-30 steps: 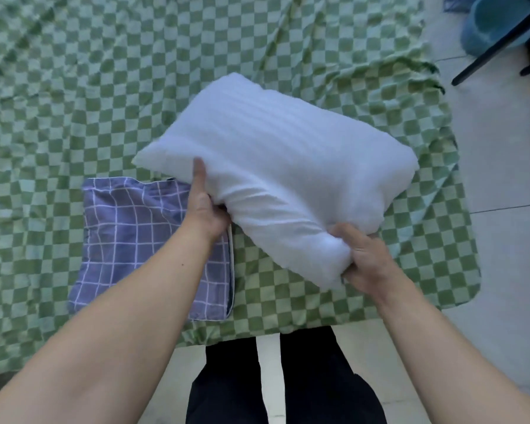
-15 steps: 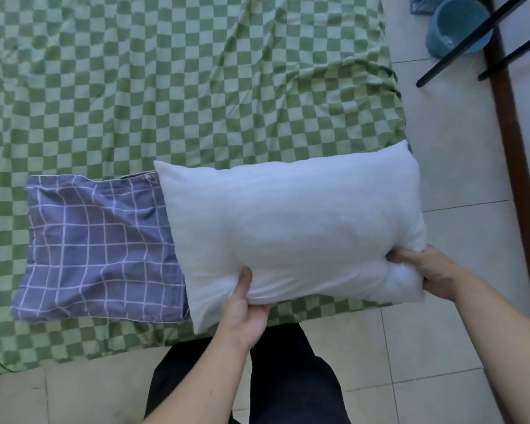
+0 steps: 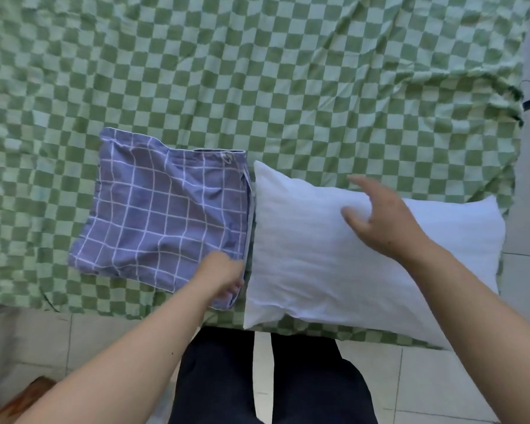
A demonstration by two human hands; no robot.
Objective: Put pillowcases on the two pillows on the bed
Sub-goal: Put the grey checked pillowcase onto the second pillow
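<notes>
Pillow white, bare; left hand fingers pinch blue checked pillowcase; right hand fingers relaxed

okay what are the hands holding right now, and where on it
The left hand grips the blue checked pillowcase at the near corner of its open edge. The right hand holds nothing, fingers spread over the white pillow.

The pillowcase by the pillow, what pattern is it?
Blue-purple with a white grid, the pillowcase, head view.
</notes>
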